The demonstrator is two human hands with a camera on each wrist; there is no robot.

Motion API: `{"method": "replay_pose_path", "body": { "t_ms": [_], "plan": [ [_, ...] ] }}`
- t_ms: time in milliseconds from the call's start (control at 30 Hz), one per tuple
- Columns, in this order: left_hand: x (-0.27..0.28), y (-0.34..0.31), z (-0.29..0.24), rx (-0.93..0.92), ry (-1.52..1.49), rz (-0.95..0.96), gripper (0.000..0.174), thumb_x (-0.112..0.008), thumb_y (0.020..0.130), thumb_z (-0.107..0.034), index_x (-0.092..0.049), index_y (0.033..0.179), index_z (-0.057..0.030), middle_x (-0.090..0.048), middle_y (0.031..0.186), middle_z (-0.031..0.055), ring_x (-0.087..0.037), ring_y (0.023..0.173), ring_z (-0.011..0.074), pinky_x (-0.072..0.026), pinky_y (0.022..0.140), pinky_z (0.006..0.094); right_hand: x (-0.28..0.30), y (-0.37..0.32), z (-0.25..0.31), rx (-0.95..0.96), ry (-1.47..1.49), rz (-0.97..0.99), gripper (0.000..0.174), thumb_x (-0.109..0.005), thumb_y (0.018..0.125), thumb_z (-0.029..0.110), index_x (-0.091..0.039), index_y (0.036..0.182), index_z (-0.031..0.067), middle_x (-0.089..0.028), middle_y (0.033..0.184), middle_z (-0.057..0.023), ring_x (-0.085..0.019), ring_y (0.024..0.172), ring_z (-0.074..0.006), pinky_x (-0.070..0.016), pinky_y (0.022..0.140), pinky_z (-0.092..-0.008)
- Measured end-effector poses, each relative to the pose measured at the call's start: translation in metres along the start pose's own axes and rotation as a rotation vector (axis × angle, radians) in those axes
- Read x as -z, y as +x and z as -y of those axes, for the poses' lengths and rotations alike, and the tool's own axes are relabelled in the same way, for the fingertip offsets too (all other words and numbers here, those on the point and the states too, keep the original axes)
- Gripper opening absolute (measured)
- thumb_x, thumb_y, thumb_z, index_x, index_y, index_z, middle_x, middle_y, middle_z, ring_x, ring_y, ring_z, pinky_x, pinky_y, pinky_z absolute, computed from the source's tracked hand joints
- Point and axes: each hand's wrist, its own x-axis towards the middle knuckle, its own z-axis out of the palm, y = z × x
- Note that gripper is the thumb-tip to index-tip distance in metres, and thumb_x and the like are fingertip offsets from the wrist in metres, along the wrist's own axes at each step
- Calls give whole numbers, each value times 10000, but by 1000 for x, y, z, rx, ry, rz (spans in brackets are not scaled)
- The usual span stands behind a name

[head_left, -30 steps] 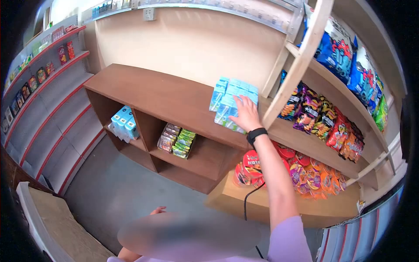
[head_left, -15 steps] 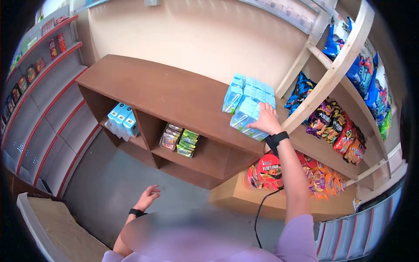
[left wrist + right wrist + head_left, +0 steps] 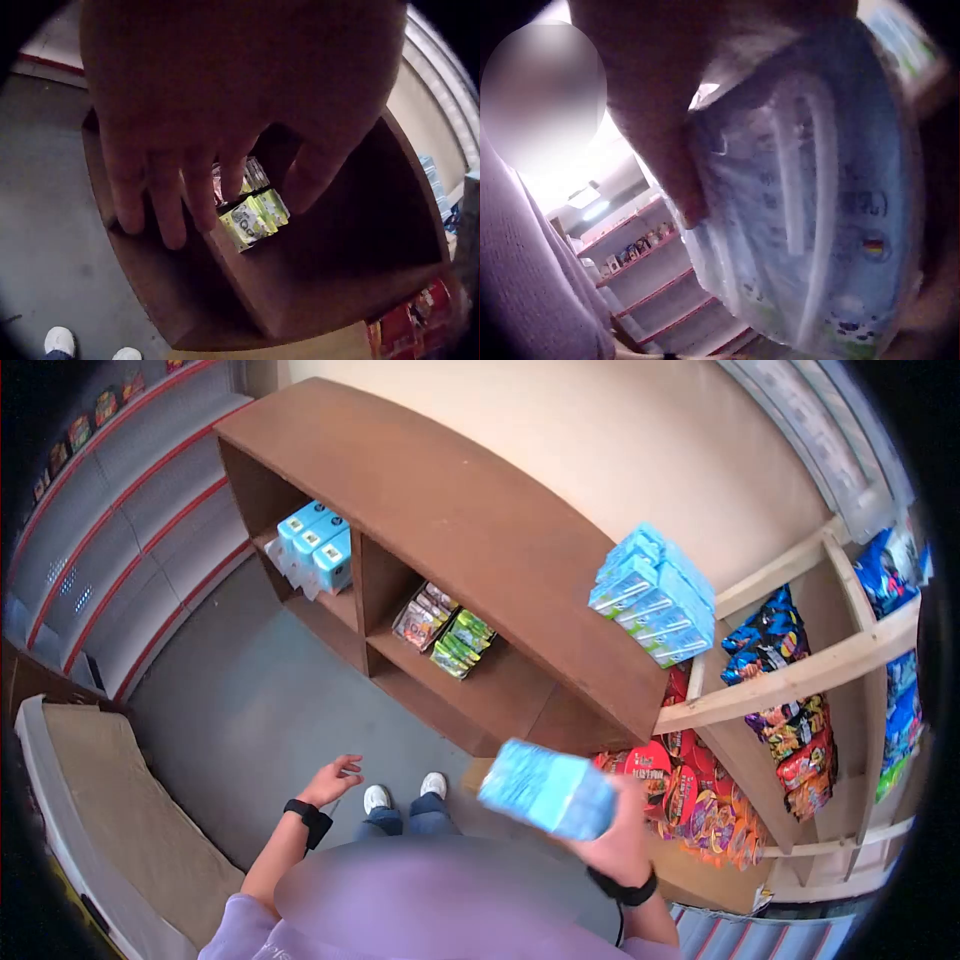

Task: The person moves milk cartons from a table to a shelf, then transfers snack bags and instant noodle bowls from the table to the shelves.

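My right hand grips one end of a light-blue, plastic-wrapped pack of drink cartons, holding it in the air in front of my body. Seen from the right wrist, the pack fills the view, with white straws along its side and fingers around its edge. More blue carton packs stand on the right end of the brown cabinet top. The left hand hovers over the floor before the cabinet, fingers loosely extended and holding nothing.
Cabinet compartments hold blue packages and green and brown snack packets. To the right are red-lidded noodle tubs and a wooden rack with chip bags. Red-edged shelves line the left; a beige counter stands lower left.
My right hand has lifted one carton pack off the cabinet top and brought it down toward my body. The head view has tilted downward; the left hand stays empty.
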Motion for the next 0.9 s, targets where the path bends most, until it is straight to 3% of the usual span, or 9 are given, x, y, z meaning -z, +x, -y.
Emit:
{"method": "replay_pose_path", "body": {
  "t_ms": [33,100,233,400,467,500,667,833,900],
  "plan": [
    [1,3,4,24,-6,-34,525,-609,821,-189,-450,1304,-61,-580,1160,155,-603,1001,236,-468,884,336,-14,-1,1,31,75,114,713,-859,538,322,-498,1077,28,-544,986,-148,-522,923,-326,-396,815,-424],
    [-5,5,7,43,-3,-55,521,-607,819,-185,-453,1300,-57,-583,1161,157,-603,1002,240,-469,881,338,-78,-7,-31,-104,288,305,756,-867,526,363,-501,1099,32,-557,1009,-160,-534,928,-343,-403,835,-431],
    [-33,0,22,48,-54,-84,518,-608,811,-194,-462,1287,-49,-594,1166,154,-602,1015,257,-473,876,348,-210,-1,-112,-253,148,257,801,-864,510,378,-482,1131,46,-549,1081,-173,-490,1068,-351,-363,918,-449],
    [-67,-19,99,188,-48,-89,502,-622,793,-213,-495,1255,-62,-602,1152,149,-589,1047,288,-466,890,363,-309,100,-221,-475,-218,133,756,-860,511,326,-477,1106,58,-546,1114,-171,-475,1107,-361,-355,944,-465],
    [-69,-35,116,242,130,-82,504,-628,786,-217,-501,1247,-56,-600,1146,166,-586,1052,298,-465,889,370,-332,140,-267,-453,-301,85,743,-859,510,297,-485,1104,52,-551,1112,-177,-490,1092,-365,-374,936,-463],
    [-73,-45,141,266,45,-130,506,-628,782,-216,-502,1244,-53,-599,1145,175,-595,1031,298,-471,877,371,-336,159,-290,-407,-346,86,735,-859,509,272,-489,1102,43,-556,1103,-188,-503,1077,-367,-390,925,-457],
    [-77,-61,193,449,63,-293,475,-613,767,-173,-517,1218,-60,-623,1066,170,-630,896,297,-498,809,372,-331,236,-322,-225,-529,250,771,-858,530,222,-473,1168,22,-557,1148,-186,-516,1101,-354,-414,934,-442],
    [-86,-57,192,498,180,-397,400,-584,781,-180,-538,1165,-77,-635,1029,143,-619,891,301,-490,810,397,-347,273,-379,-390,-593,469,747,-833,591,182,-456,1212,10,-499,1274,-206,-480,1189,-331,-392,1001,-402],
    [-90,-55,190,504,191,-378,395,-574,786,-183,-537,1166,-81,-634,1030,146,-616,902,303,-486,819,401,-379,255,-451,-170,-732,135,659,-750,704,227,-442,1245,9,-504,1267,-220,-492,1175,-339,-395,995,-419]
  ]
}}
